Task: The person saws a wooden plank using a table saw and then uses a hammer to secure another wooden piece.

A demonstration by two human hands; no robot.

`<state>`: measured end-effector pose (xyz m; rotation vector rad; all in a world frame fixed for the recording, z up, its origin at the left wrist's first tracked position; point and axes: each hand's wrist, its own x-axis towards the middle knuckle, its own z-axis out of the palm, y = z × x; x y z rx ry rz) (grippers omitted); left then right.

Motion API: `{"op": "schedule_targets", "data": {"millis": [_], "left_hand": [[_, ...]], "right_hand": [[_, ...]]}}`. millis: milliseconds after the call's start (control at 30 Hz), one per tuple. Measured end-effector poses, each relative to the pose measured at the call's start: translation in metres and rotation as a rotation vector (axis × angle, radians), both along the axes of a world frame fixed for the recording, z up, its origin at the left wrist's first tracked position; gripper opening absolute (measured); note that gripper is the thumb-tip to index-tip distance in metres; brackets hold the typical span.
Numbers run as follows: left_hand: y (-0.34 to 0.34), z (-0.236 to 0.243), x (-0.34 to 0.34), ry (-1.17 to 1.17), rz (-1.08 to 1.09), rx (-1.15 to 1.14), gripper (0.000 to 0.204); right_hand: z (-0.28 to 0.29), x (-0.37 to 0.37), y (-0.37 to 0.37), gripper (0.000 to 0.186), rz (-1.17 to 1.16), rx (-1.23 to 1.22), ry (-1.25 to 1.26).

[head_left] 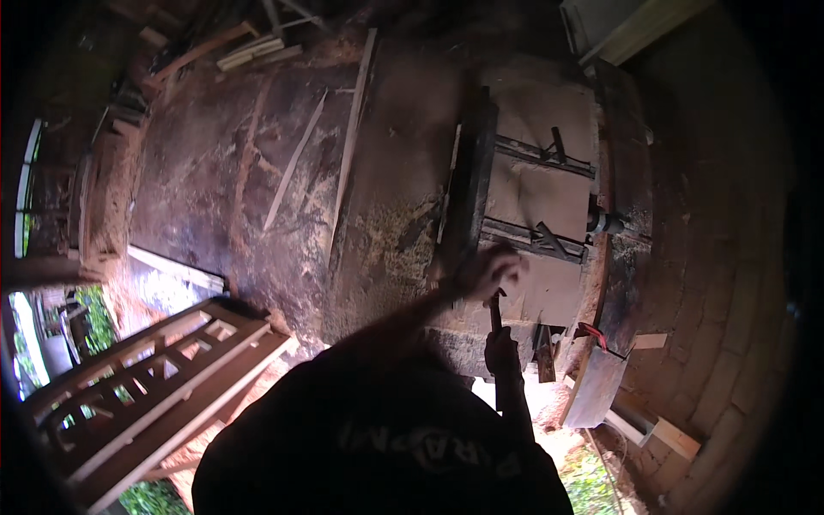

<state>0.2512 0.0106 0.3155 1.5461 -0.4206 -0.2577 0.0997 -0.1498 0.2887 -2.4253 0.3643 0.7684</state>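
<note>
My left hand [499, 271] hovers over the machine bed at the middle, blurred, its fingers bent beside the top end of a dark, slim tool [495, 313]; I cannot tell whether it touches it. My right hand [500, 350] is closed round the lower part of that tool, below my left one. Under and beyond them lie a pale flat bed [532, 189], two dark slotted rails [524, 154] with short dark bars on them, and a long dark fence [476, 172] running away from me.
A wide, dusty worktop [197, 180] with loose strips [292, 163] stretches leftward. A slatted wooden frame [154, 360] leans at lower left. Timber offcuts [257, 51] lie at the back. Right are a cylindrical fitting [603, 221], a red-handled object [594, 335], boards [592, 386] and brick paving [704, 257].
</note>
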Motion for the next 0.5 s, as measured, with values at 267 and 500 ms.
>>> {"op": "schedule_targets", "data": {"millis": [267, 500], "left_hand": [[0.034, -0.013, 0.317, -0.114, 0.141, 0.422, 0.024], [0.088, -0.153, 0.448, -0.212, 0.222, 0.664, 0.015]], "right_hand": [[-0.010, -0.016, 0.009, 0.047, -0.080, -0.110, 0.140], [0.025, 0.042, 0.034, 0.034, -0.164, -0.141, 0.451]]}}
